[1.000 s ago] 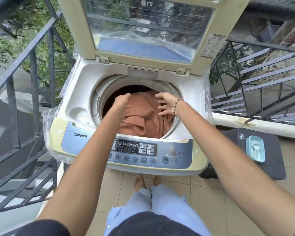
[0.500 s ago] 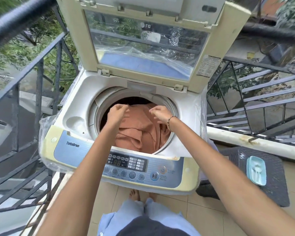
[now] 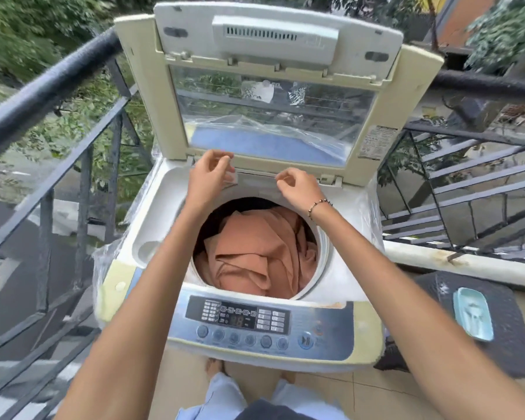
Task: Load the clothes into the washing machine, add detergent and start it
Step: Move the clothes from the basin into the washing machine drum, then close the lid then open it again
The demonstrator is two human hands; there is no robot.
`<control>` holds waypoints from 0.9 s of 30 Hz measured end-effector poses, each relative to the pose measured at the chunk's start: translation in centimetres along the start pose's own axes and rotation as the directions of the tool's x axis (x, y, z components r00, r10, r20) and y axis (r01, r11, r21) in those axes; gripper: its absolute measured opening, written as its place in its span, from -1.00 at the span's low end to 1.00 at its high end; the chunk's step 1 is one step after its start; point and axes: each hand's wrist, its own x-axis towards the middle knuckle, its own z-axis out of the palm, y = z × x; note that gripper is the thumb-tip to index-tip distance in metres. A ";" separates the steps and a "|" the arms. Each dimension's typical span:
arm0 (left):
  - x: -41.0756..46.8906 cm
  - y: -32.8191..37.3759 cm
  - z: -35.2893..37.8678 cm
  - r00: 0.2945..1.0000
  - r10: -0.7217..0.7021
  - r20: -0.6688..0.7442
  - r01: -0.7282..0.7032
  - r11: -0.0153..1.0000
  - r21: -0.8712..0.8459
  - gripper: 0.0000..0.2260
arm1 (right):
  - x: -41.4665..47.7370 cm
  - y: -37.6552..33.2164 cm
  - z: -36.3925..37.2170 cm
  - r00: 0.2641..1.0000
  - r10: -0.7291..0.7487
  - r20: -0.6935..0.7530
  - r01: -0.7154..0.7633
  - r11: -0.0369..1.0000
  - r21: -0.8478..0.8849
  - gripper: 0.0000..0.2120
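Clothes [image 3: 261, 253], orange-brown, lay bunched in the drum of the washing machine [image 3: 161, 213]; lid [image 3: 146, 86] stood open. Left hand [image 3: 208, 177] and right hand [image 3: 297, 187] hung over the rear rim below the hinge, well apart, fingers loosely curled, gripping nothing. Contact with rim: cannot tell. Control panel [image 3: 331, 344] faced the person.

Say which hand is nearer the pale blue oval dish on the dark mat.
Right. The right hand is over the white washer's back rim, left of the dish; the left hand, farther left.
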 end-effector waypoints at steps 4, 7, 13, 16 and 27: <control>2.6 2.8 -1.5 0.984 0.142 0.109 -0.149 0.987 0.059 -0.80 | 1.2 -4.1 -1.4 0.971 -0.146 -0.189 0.126 0.985 -0.114 -0.77; 4.5 5.8 -2.4 0.943 0.309 0.123 -0.319 0.945 0.076 -0.79 | 2.2 -7.2 -3.0 0.853 -0.338 -0.398 0.232 0.928 -0.292 -0.77; 10.1 11.8 -4.6 0.762 0.648 0.013 -0.637 0.745 0.198 -0.87 | 4.5 -12.4 -7.1 0.582 -0.520 -0.625 0.156 0.826 -0.541 -0.58; 12.3 14.4 -4.7 0.684 0.729 0.021 -0.700 0.647 0.302 -0.84 | 5.8 -13.5 -9.2 0.604 -0.507 -0.615 0.085 0.808 -0.583 -0.57; 15.6 16.4 -2.3 0.770 0.590 0.241 -0.582 0.498 0.643 -0.64 | 7.0 -13.6 -12.5 0.842 -0.386 -0.377 0.084 0.783 -0.616 -0.66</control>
